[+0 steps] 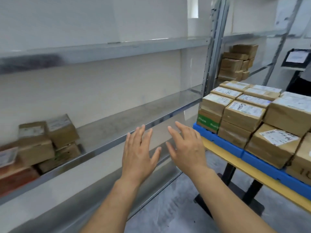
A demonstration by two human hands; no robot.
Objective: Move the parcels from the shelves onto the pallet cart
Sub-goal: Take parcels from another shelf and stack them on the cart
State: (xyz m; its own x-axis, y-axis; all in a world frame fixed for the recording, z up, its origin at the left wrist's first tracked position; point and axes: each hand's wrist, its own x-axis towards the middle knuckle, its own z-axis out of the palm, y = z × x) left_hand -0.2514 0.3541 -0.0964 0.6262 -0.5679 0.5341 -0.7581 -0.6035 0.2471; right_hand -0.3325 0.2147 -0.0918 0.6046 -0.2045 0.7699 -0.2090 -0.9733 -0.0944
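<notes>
My left hand (138,154) and my right hand (186,146) are held out side by side in front of the middle shelf (134,118), fingers straight and spread, holding nothing. Several brown cardboard parcels (48,140) sit on that shelf at the far left, blurred. On the right, several taped parcels with white labels (244,113) are stacked on the blue pallet (223,143), which lies on a yellow-topped cart (235,163). My right hand is just left of the pallet's corner.
More brown parcels (237,63) are stacked on the neighbouring shelf unit behind the grey upright post (212,52). The upper shelf (101,51) holds nothing visible. A dark screen with a paper (297,58) stands at the far right. The cart's black legs (227,174) stand on grey floor.
</notes>
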